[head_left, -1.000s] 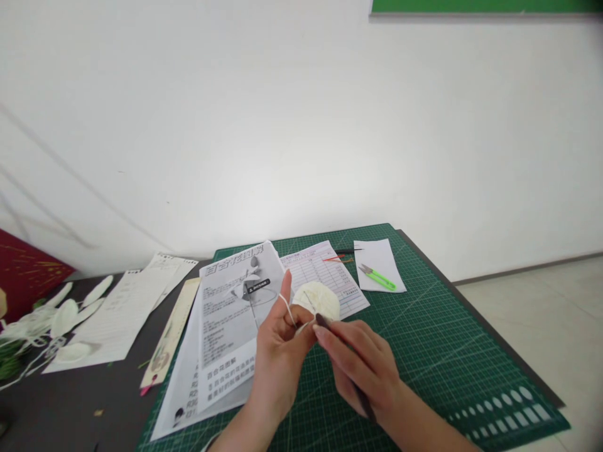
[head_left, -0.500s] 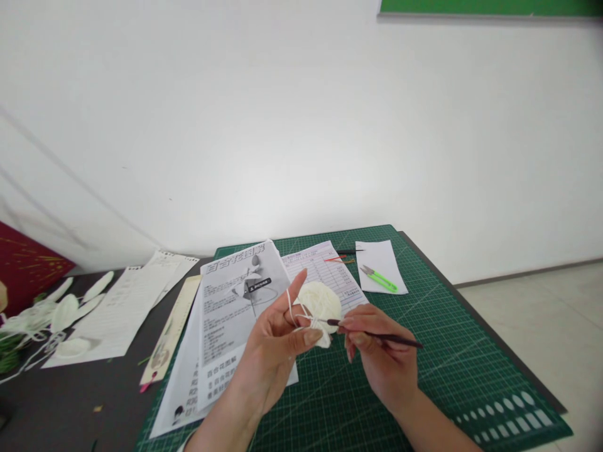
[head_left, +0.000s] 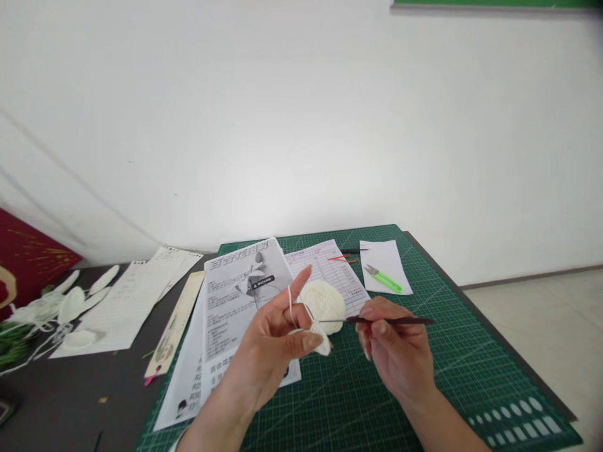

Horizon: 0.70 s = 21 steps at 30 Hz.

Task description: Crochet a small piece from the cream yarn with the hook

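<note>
My left hand point(head_left: 277, 336) pinches a small white crochet piece point(head_left: 323, 344) between thumb and fingers, with its index finger raised and white yarn point(head_left: 291, 302) looped around that finger. In my right hand point(head_left: 398, 342) is a crochet hook point(head_left: 409, 321) with a dark handle, held like a pencil. The hook's thin metal shaft points left and its tip meets the yarn at the piece; the exact stitch is too small to make out. Behind both hands a ball of white yarn point(head_left: 325, 304) rests on the papers and mat, partly hidden.
A green cutting mat point(head_left: 452, 351) lies under printed sheets point(head_left: 226, 326). Green thread snips point(head_left: 386, 279) rest on a white paper point(head_left: 384, 251). To the left are a ruler-like strip point(head_left: 176, 323), handwritten pages point(head_left: 117, 301), white crocheted petals point(head_left: 73, 304) and green yarn point(head_left: 14, 345).
My right hand and the hook have shifted right, away from the left hand, showing more metal shaft. The hook now lies nearly level. The whole view has shifted slightly.
</note>
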### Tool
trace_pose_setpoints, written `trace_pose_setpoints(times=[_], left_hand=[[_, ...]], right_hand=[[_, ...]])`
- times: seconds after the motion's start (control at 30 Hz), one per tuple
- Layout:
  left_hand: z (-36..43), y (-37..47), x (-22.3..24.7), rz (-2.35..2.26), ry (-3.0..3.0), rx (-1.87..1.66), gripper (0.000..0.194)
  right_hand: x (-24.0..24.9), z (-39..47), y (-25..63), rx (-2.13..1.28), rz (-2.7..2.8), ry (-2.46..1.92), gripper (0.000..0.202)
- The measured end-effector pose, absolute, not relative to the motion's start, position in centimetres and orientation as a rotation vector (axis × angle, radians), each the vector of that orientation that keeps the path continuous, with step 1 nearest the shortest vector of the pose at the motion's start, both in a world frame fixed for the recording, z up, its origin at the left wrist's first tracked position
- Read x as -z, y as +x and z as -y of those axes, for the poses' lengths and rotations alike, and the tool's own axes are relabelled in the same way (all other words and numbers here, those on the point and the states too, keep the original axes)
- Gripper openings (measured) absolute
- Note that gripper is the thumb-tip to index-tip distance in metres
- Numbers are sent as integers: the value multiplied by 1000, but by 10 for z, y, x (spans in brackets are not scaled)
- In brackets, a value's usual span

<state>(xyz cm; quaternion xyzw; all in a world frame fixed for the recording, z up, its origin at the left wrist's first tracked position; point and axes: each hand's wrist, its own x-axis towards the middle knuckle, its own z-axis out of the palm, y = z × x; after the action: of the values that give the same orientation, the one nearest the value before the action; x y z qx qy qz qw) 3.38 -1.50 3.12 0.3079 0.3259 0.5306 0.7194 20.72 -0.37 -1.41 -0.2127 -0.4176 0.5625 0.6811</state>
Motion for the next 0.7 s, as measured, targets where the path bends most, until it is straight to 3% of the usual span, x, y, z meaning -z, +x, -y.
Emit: trace_pose_setpoints(times=[0.7], left_hand=[[10,23,-29,-556,606,-915,76]], right_hand=[[9,1,216,-1333,1010,-381,9]])
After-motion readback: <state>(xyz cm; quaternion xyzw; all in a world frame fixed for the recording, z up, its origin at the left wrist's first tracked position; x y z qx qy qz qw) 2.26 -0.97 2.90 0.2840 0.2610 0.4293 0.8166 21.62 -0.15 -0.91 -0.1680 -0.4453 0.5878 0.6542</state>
